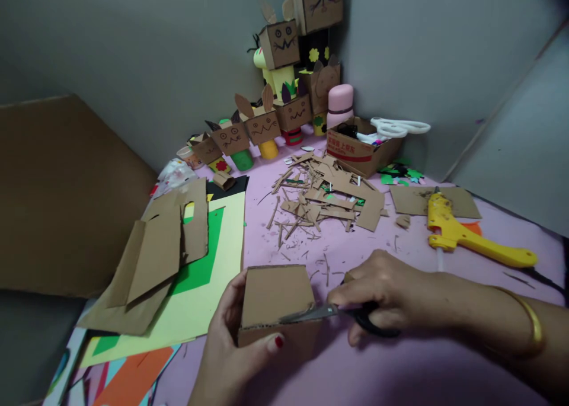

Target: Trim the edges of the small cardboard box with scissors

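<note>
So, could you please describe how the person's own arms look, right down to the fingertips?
The left thumbnail is painted red. A plain, rounded, gold-coloured bangle circles the right forearm. No sleeve is in view.

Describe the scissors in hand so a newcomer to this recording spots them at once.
On the pink table, find the cardboard box in the left hand, bottom centre. The scissors in the right hand have blades at its near top edge. Black handles distinguish them from the white-handled scissors in the printed carton farther back.
</note>
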